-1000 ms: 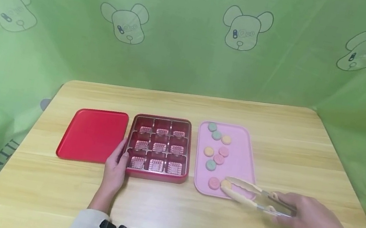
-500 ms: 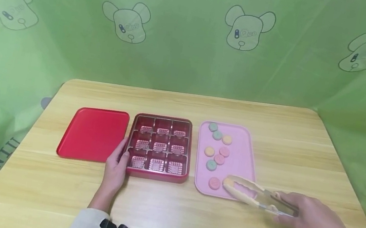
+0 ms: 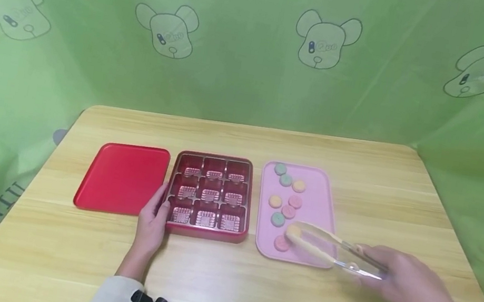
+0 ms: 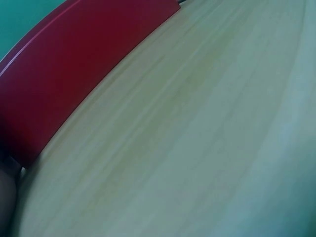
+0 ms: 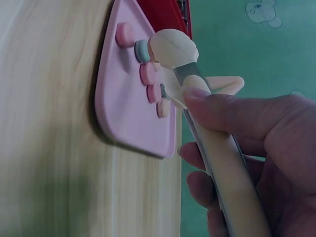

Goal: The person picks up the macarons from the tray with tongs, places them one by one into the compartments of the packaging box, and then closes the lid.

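Note:
My left hand point(image 3: 152, 224) grips the near left corner of a red box point(image 3: 204, 232), thumb at its rim and fingers along its side. Inside the box is a clear insert with several square compartments, all bare. My right hand point(image 3: 412, 283) holds cream-tipped tongs point(image 3: 314, 248) with metal arms, thumb on top in the right wrist view. Between the tong tips is a yellow macaron point(image 3: 293, 231), over the near part of a pink tray point(image 3: 315, 216). Close by on the tray sits a pink macaron point(image 3: 281, 242), partly behind the tongs.
Further back on the tray lie several green, yellow and pink macarons, among them a green macaron point(image 3: 278, 219). A flat red lid point(image 3: 124, 179) is left of the box. All stand on a wooden table point(image 3: 219, 286), with a green curtain point(image 3: 234, 80) behind it.
The tongs have closed round the yellow macaron. With it, the right hand has moved slightly left and away from the body. The left hand has stayed at the box.

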Demonstrator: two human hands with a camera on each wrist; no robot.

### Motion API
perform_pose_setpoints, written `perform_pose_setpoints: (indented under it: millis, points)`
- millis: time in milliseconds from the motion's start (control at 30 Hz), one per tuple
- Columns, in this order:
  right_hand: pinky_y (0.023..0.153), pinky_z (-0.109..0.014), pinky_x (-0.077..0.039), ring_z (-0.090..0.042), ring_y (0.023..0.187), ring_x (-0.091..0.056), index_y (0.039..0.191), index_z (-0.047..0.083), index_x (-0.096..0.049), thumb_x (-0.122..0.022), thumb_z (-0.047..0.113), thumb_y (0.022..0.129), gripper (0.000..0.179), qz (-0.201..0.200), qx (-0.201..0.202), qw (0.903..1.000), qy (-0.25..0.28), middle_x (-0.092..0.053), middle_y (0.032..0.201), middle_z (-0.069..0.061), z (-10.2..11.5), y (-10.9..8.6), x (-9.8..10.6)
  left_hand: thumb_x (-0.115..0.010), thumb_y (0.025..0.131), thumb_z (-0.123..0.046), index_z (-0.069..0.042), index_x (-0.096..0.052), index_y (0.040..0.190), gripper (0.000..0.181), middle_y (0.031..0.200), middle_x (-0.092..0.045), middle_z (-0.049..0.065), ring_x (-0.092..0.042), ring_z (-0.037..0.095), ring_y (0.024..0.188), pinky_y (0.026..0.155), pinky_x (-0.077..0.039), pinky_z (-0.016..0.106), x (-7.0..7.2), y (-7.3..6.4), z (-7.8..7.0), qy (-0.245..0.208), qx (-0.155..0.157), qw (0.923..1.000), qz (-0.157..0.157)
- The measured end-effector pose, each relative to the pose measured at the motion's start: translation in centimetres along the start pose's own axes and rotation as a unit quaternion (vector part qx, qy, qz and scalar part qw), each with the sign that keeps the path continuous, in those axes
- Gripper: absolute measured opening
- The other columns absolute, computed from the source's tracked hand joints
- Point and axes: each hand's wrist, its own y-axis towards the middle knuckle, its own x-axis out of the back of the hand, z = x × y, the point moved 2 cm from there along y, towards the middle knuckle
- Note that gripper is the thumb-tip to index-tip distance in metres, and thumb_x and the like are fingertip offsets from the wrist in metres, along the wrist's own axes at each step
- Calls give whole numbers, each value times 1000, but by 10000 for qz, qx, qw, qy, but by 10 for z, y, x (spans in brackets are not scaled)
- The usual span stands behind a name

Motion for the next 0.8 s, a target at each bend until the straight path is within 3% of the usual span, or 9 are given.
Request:
perform_pose_setpoints:
  millis: [167, 400, 633, 800]
  points:
    - [70, -55, -52, -33, 93, -64, 121, 12, -65, -77, 42, 72, 58, -89, 92, 9999, 88, -68, 111, -14, 15, 9, 2, -41, 99, -16, -11, -33, 147, 49, 152, -33, 6, -25, 23, 142, 116, -24, 44, 1, 0, -1, 59, 92, 9999, -16]
    - [72, -49, -53, -23, 87, -63, 118, 14, -67, -78, 40, 71, 55, -250, 329, 9990, 162, -70, 106, -8, 34, 18, 1, -42, 98, -15, -10, -34, 146, 49, 151, -34, 7, -27, 25, 141, 116, -23, 44, 0, -1, 1, 52, 48, 10000, -23]
    - [82, -57, -50, -37, 101, -63, 119, 14, -67, -77, 29, 73, 49, -272, 509, 9980, 244, -67, 113, -13, 53, 31, -1, -43, 98, -14, -10, -35, 146, 49, 151, -36, 6, -28, 25, 141, 116, -24, 45, 0, -1, 1, 38, 20, 9999, -92]
    - [86, -57, -49, -38, 105, -61, 119, 14, -66, -76, 24, 75, 47, -273, 643, 9968, 386, -67, 114, -13, 66, 40, -5, -42, 97, -13, -11, -36, 146, 49, 150, -36, 5, -27, 22, 141, 116, -25, 43, -1, 0, 0, -54, -16, 10000, -61]
